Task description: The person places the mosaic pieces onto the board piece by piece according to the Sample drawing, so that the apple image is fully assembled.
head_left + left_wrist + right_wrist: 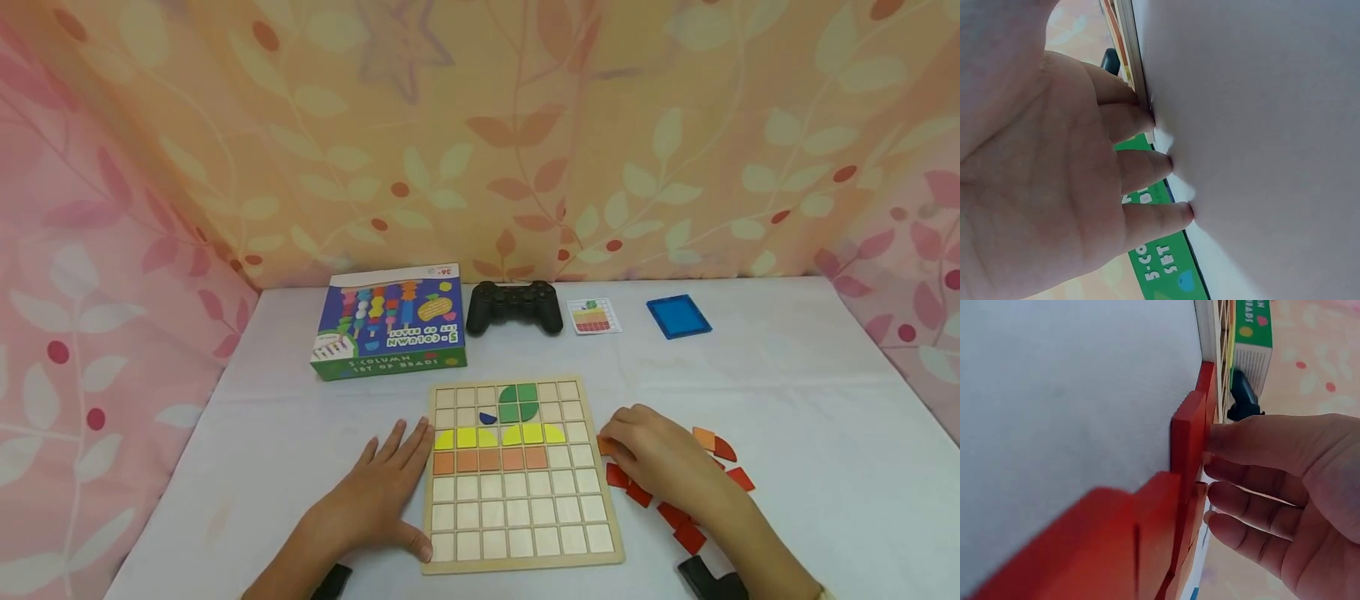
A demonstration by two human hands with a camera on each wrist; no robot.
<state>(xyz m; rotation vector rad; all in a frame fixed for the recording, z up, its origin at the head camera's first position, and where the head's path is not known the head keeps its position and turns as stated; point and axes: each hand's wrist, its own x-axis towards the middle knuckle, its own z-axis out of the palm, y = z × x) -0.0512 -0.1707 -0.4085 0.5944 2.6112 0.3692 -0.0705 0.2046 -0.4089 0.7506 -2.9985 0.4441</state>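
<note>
A wooden grid board (521, 521) lies in front of me. Green quarter-rounds (517, 403) sit near its top, with a small dark blue half-round (487, 418) beside them. Below run a row of yellow rounded tiles (466, 437) and a row of orange square tiles (489, 460). My left hand (378, 496) rests flat with fingers spread, touching the board's left edge. At the right edge my right hand (660, 454) pinches an orange tile (604, 446), mostly covered by its fingers. Red tiles (1188, 434) lie right by those fingertips in the right wrist view.
More red tiles (688, 536) and a loose orange tile (703, 438) are scattered under and beside the right forearm. Behind the board stand a bead-set box (390, 325), a black game controller (514, 308), a pattern card (594, 317) and a blue tray (678, 317).
</note>
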